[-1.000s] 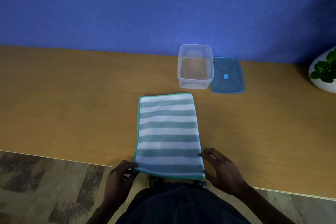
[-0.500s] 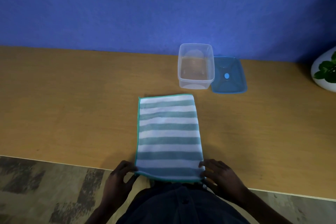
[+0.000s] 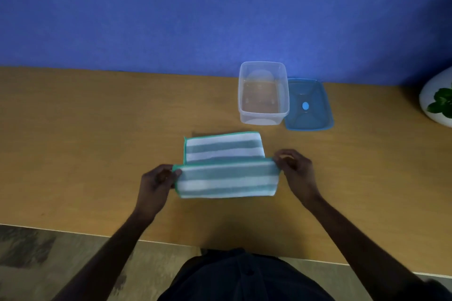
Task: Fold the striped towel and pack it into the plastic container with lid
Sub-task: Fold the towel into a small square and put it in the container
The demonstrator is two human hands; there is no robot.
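The green-and-white striped towel point(image 3: 226, 166) lies on the wooden table point(image 3: 85, 142), its near half lifted and carried over the far half. My left hand point(image 3: 156, 183) pinches the left corner of the raised edge. My right hand point(image 3: 294, 171) pinches the right corner. Beyond the towel stands the clear plastic container point(image 3: 263, 93), open and with nothing inside. Its blue lid point(image 3: 309, 105) lies flat on the table right beside it.
A white pot with a green plant point(image 3: 437, 102) sits at the far right edge of the table. A blue wall point(image 3: 195, 12) rises directly behind the table. The table's near edge runs just in front of my body.
Both hands took hold of the towel's near corners and lifted that edge up and away from me, over the far half. The long towel now shows about half its earlier length.
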